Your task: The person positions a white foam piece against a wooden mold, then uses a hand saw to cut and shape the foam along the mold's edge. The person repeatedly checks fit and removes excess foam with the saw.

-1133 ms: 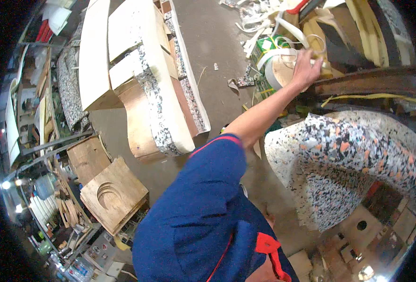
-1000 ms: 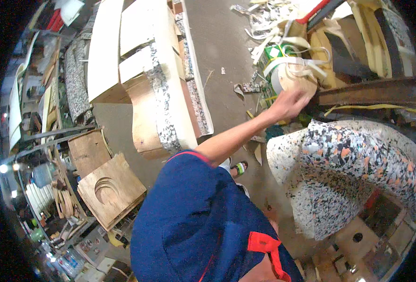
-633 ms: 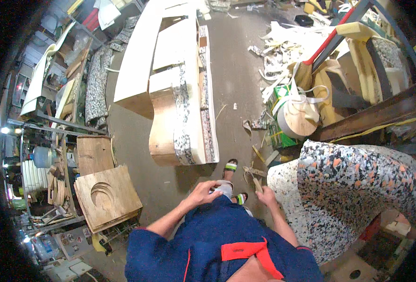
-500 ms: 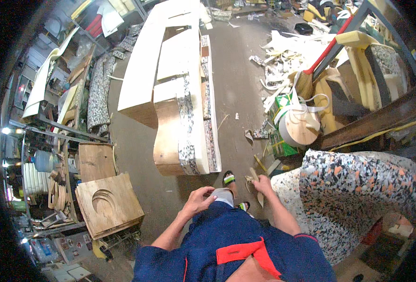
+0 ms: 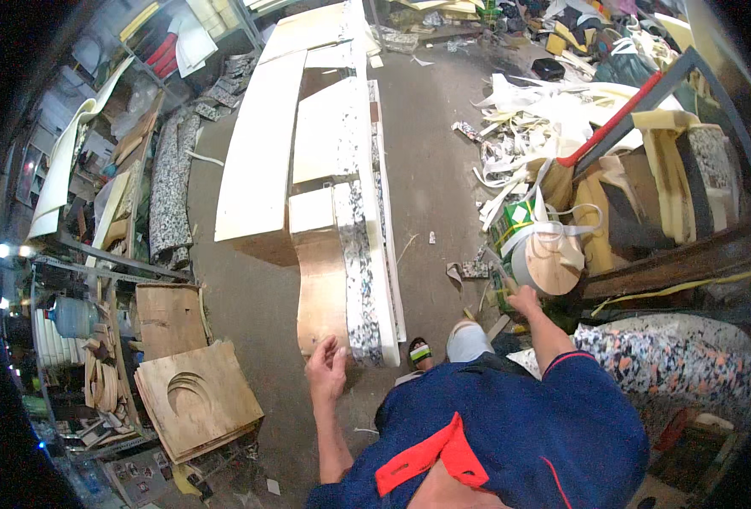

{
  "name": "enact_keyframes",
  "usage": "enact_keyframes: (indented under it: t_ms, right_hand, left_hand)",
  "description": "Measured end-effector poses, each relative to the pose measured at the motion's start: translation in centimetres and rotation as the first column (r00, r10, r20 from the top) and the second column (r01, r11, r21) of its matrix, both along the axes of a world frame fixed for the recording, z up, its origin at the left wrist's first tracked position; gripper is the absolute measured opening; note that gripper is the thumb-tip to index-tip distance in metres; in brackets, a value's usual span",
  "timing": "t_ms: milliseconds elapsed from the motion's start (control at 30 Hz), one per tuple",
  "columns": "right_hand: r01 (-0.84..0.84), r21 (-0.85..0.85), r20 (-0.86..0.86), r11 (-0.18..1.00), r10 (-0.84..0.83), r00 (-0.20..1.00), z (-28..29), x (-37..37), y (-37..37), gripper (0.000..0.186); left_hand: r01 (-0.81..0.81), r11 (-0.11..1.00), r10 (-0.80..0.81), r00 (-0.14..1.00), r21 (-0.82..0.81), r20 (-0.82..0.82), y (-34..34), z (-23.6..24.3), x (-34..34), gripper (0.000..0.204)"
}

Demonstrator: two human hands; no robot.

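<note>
My left hand [image 5: 326, 370] is at the near end of a long wooden furniture frame [image 5: 320, 284] padded with white and speckled foam. Its fingers are loosely bent, with a gap at the thumb; whether they touch the wood I cannot tell. Off to the right, my right hand [image 5: 525, 300] is closed around a thin, flat, pale stick-like tool [image 5: 503, 270] that points up and away; its exact kind is unclear. Just past this hand sits a round wooden-topped piece [image 5: 548, 261] with white strips over it, beside a green box [image 5: 511, 219].
Stacked plywood panels with a round cut-out [image 5: 214, 399] lie at left. A rolled speckled foam sheet [image 5: 672, 352] is close on my right. White foam scraps [image 5: 520, 127] and a red-handled broom [image 5: 609, 119] are beyond. Small offcuts [image 5: 475, 270] lie on the floor.
My left hand has moved from in front of my body forward to the frame's near end. My right hand has reached forward and right with the stick-like tool, toward the round piece. My body has turned slightly.
</note>
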State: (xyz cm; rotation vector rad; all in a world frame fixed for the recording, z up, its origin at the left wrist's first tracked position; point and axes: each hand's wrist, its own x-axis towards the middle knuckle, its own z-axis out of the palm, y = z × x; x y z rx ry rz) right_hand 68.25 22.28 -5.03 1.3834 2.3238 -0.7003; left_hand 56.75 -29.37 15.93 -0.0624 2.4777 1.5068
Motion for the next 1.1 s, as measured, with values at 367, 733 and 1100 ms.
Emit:
enact_keyframes:
  t_ms: [367, 733, 1100]
  right_hand:
    - [-0.081, -0.035, 0.154, 0.996, 0.086, 0.984, -0.1, -14.7, 14.9, 0.052]
    - [-0.249, 0.009, -0.225, 0.968, 0.244, 0.943, 3.7, -38.5, 32.3, 0.048]
    - [0.061, -0.100, 0.056, 0.993, -0.055, 0.997, -1.6, -43.4, 45.7, 0.045]
  left_hand:
    - [-0.146, 0.989, 0.143, 0.983, -0.021, -0.113, 8.7, -0.1, -12.7, 0.036]
    - [0.174, 0.985, -0.173, 0.982, 0.013, -0.081, 36.2, 1.1, -31.1, 0.036]
    - [0.282, 0.959, -0.278, 0.957, -0.034, 0.089, 51.3, -4.2, -54.5, 0.036]
